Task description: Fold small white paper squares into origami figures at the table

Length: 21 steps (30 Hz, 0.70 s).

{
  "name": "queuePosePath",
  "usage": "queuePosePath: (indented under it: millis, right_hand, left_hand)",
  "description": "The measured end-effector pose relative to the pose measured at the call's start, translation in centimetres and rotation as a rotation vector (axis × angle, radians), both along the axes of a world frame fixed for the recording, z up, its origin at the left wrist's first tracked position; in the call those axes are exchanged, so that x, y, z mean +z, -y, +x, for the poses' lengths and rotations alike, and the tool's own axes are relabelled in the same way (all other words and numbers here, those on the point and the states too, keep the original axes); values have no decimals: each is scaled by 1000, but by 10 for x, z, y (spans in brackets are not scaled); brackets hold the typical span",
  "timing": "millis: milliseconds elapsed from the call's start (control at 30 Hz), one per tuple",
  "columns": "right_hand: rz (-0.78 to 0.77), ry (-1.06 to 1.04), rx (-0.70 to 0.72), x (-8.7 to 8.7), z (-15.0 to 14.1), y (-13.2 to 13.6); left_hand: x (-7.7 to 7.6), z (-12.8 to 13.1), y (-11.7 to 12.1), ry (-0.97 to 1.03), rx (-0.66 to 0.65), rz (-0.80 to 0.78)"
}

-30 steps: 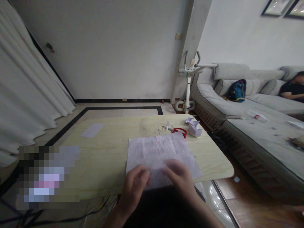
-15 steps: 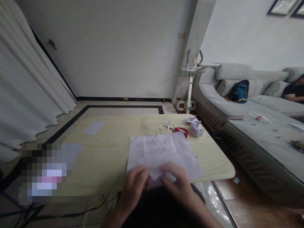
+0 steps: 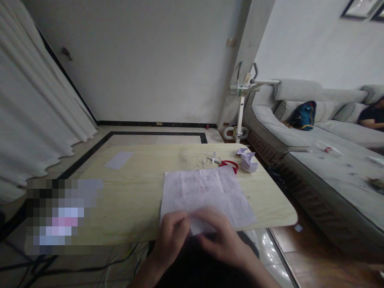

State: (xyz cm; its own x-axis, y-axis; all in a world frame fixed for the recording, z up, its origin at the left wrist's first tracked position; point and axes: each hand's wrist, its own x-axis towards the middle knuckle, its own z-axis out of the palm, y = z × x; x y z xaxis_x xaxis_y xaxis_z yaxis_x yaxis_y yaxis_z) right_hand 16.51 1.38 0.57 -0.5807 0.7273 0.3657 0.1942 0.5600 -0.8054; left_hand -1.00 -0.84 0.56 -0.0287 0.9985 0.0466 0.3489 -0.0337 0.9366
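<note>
A printed white paper sheet [image 3: 207, 194] lies on the pale wooden table [image 3: 135, 196], its near edge folded up toward me. My left hand [image 3: 172, 234] pinches that near edge from the left. Beside it, my right hand [image 3: 220, 236] presses and grips the same folded part, fingers curled over it. Both hands meet at the table's front edge.
Red-handled scissors [image 3: 228, 164], paper scraps and a folded paper piece [image 3: 247, 161] lie at the table's far right. A small white slip [image 3: 119, 160] sits far left. A grey sofa [image 3: 315, 152] with a seated person [image 3: 372, 116] stands to the right; cables run under the table.
Both hands drew back toward me along the paper's near edge, and the fold grew tighter under the right fingers. The view shifted slightly.
</note>
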Motion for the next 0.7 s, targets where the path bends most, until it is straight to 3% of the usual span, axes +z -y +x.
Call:
queuePosePath:
  millis: [233, 467, 600, 700]
  right_hand:
    - [-27, 12, 25, 2, 0, 0]
    - [25, 55, 33, 2, 1, -1]
    - [100, 74, 37, 0, 0, -1]
    - [69, 35, 30, -2, -1, -1]
  left_hand:
    - [-5, -1, 2, 55, 75, -21]
    - [-5, -4, 1, 78, -11, -80]
    - [-3, -2, 0, 140, 15, -156]
    - [-2, -3, -3, 214, 26, -190]
